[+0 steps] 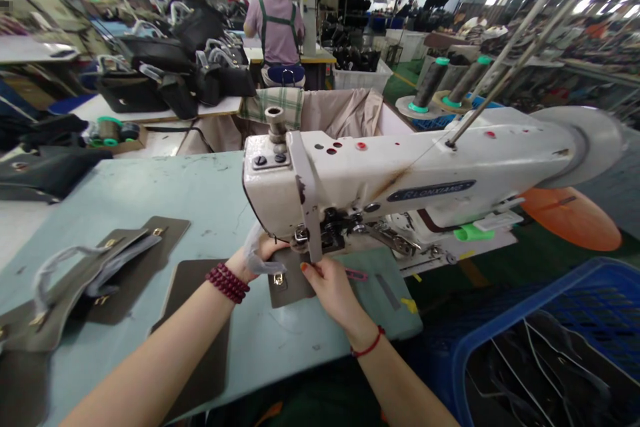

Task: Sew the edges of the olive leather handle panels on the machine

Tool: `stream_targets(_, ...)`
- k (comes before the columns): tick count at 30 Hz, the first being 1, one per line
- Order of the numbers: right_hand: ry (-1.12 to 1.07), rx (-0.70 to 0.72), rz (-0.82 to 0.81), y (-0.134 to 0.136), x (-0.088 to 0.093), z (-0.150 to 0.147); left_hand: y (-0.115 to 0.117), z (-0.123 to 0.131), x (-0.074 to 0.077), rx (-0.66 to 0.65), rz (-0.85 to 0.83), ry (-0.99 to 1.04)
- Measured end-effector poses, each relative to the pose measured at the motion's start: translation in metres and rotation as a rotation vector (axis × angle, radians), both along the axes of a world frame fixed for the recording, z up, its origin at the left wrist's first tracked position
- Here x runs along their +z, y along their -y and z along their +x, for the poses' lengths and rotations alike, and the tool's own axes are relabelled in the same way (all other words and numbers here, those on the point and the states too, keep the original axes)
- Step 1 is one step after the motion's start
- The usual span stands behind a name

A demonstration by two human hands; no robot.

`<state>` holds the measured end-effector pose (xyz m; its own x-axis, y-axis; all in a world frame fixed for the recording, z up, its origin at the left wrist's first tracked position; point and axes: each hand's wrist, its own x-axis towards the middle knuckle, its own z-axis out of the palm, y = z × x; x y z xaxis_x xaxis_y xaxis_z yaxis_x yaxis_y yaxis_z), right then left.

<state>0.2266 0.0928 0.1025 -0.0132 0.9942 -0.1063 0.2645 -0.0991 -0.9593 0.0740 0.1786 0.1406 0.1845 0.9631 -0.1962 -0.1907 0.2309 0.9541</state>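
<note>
A dark grey-brown bag panel (295, 291) with a metal handle fitting lies under the head of a white sewing machine (360, 174). Its plastic-wrapped handle (256, 255) curves across my left hand (246, 264). That hand grips the panel's left side near the presser foot, fingertips partly hidden behind the handle and machine. My right hand (334, 288) is closed on the panel's right edge, thumb on top. Beside it on the table lies a small pink tool (357, 274). Another flat dark panel (200, 307) sits under my left forearm.
More panels with wrapped handles (107, 274) lie at the left of the pale green table (200, 194). A blue basket (463, 354) holding dark pieces stands at lower right. Thread cones (430, 84) rise behind the machine. Further back, black bags (135, 90) cover a table near a seated person (280, 27).
</note>
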Motion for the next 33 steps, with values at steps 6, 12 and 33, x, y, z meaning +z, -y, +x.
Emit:
stream_targets(6,-0.196,-0.01,-0.126,0.005,-0.007,-0.006,-0.003,-0.002,-0.001,-0.11,-0.032,0.015)
stream_targets(12,-0.338,0.009,-0.209,0.021,-0.007,-0.009,0.009,-0.016,-0.006,-0.097,-0.077,0.017)
stream_targets(33,-0.423,-0.008,-0.22,0.036,-0.007,-0.006,0.117,0.008,-0.066,0.18,-0.411,-0.033)
